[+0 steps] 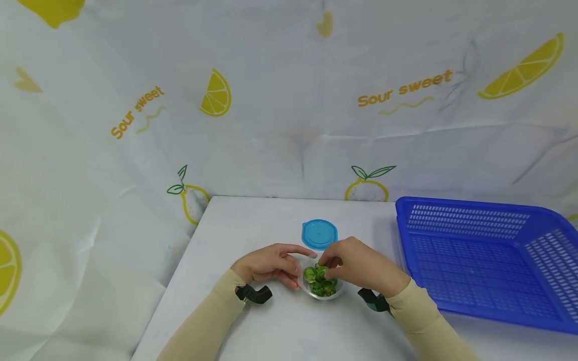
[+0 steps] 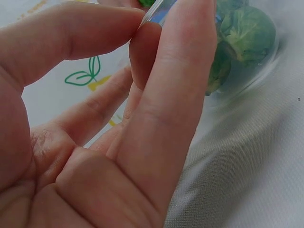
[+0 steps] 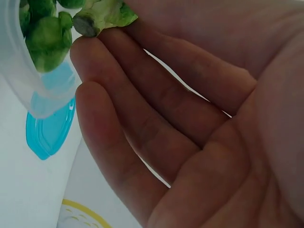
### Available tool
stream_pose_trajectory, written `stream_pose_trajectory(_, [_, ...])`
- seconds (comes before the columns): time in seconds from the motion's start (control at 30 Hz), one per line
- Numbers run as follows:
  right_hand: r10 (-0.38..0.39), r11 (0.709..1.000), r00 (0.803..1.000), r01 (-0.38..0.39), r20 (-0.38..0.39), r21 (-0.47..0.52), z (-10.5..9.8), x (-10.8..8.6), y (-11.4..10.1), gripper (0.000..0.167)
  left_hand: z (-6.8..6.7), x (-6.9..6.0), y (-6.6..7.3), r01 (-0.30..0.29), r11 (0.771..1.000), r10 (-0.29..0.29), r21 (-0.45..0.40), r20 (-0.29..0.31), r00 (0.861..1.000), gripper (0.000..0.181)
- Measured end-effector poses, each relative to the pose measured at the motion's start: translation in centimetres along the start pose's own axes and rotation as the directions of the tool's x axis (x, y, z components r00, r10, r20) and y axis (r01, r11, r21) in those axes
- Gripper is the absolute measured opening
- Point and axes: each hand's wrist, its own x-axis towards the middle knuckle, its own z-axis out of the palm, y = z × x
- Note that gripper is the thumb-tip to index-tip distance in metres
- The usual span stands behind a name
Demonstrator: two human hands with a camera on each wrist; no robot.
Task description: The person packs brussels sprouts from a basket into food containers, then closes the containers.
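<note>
A small clear round container holds several green Brussels sprouts on the white table. At its left side, my left hand pinches the rim between thumb and fingers; the left wrist view shows sprouts behind the clear wall. My right hand reaches over the container from the right. It pinches one Brussels sprout, whose cut stem end shows in the right wrist view, close beside the container wall. The thumb partly hides that sprout's far side.
A blue lid lies flat on the table just behind the container. To the right stands a large blue perforated basket. A white sheet printed with lemons hangs behind the white table.
</note>
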Motion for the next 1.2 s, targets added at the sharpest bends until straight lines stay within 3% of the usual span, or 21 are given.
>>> stream_pose_trajectory(0.23, [-0.026, 1.0, 1.0, 0.025, -0.014, -0.011, 1.4, -0.1, 0.3, 0.017, 0.2, -0.1, 0.1, -0.012, 1.0, 0.012, -0.01, 0.006, 1.0, 0.062])
stream_pose_trajectory(0.53, [-0.073, 0.997, 0.997, 0.073, -0.013, -0.02, 1.7, -0.1, 0.4, 0.016, 0.2, -0.2, 0.1, -0.003, 1.0, 0.003, -0.002, -0.01, 1.0, 0.06])
stream_pose_trajectory(1.03, [-0.076, 0.997, 0.997, 0.075, -0.023, -0.037, 1.9, -0.1, 0.5, 0.015, 0.1, -0.1, 0.0, -0.012, 1.0, 0.012, 0.006, 0.003, 1.0, 0.061])
stream_pose_trajectory(1.2, [-0.031, 0.999, 0.997, 0.031, -0.064, -0.009, 1.2, -0.2, 1.0, 0.014, 0.2, 0.0, 0.1, -0.002, 1.0, 0.002, 0.006, 0.009, 1.0, 0.063])
